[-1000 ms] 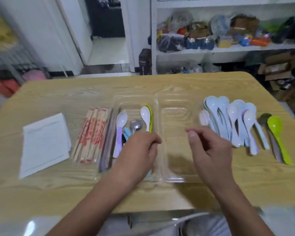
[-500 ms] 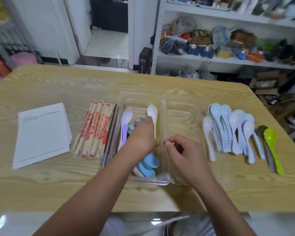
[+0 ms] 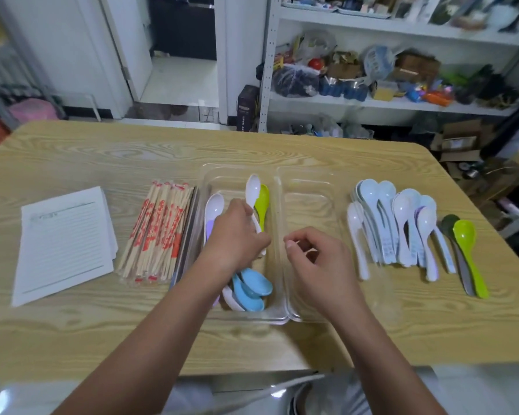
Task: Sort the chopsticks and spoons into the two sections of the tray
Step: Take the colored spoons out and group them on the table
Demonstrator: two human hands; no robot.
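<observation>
White plastic meets our left hand [image 3: 237, 235] first: the white spoon [image 3: 252, 190] runs its handle along the curled fingers, though we cannot tell whether they grip it or only rest against it. That hand sits knuckles-up inside the left section of the clear tray [image 3: 252, 320]. Our right hand [image 3: 318, 262] hovers over the right section, fingers curled in, thumb tip near the forefinger, nothing visible between them.

Around the left hand lie a yellow-green spoon [image 3: 262, 202] touching the white one, a lilac-handled spoon [image 3: 215, 205] by the left wall, and light blue spoons [image 3: 252, 290] at the near end. The right section shows wood grain through its floor.

Wrapped chopsticks [image 3: 156, 232] lie just beside the tray's left wall, with lined paper [image 3: 63, 244] beyond them. To the right, apart from the tray, sits a pile of pale spoons [image 3: 393, 229], then a dark green spoon [image 3: 448, 223] and a bright green spoon [image 3: 465, 235] near the table [image 3: 282, 145] edge. Bare wood runs along the near edge.
</observation>
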